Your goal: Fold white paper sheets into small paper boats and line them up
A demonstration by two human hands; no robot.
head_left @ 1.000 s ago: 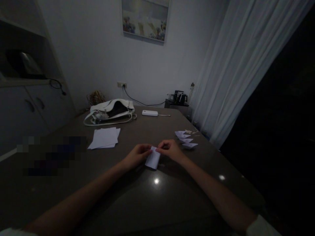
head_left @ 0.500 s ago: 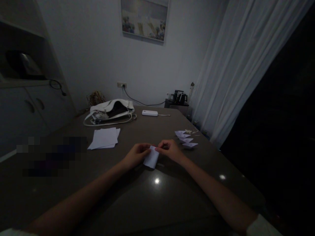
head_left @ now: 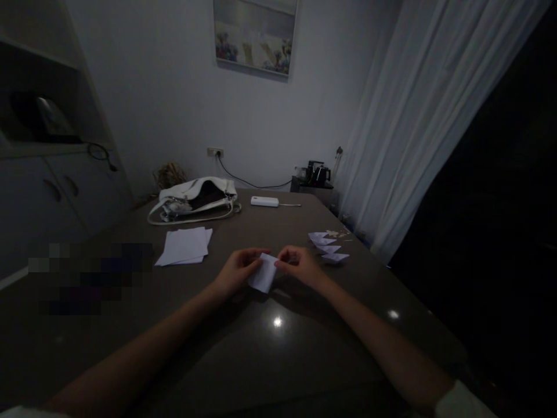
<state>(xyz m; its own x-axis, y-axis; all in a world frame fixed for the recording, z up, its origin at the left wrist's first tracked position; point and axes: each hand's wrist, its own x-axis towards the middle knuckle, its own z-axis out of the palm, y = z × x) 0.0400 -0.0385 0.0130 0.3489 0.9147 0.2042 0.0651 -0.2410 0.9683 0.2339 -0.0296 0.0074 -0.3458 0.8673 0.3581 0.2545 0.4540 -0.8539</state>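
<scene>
The folded paper (head_left: 263, 276) is presenting a small, plain white, roughly four-sided face, with straight sides and its lower end facing the person. It is slanting, the lower end leaning toward the left, and is occupying the middle of the desk (head_left: 261, 360) between the two hands, well in from the left and right edges. Whether its underside is contacting the desk cannot be told.

The left hand (head_left: 234, 273) is grasping the paper at its left side; the thumb (head_left: 252, 267) is pressing over the face while the other fingers are curling behind the far end. The right hand (head_left: 302, 267) is pinching the upper right corner with thumb and bent fingers. Each grip is therefore closing on the same paper. Both forearms are extending from the near edge of the desk and converging inward.

Compared with the frame one second earlier, the paper is sitting farther left and is showing a broader face. The left hand is sitting slightly farther left with it; the right hand is holding nearly the same position. The paper boats (head_left: 329, 249) are remaining in a row near the right edge, and the paper sheets (head_left: 185, 245) are remaining toward the left edge, nearer than the white handbag (head_left: 185, 190).
</scene>
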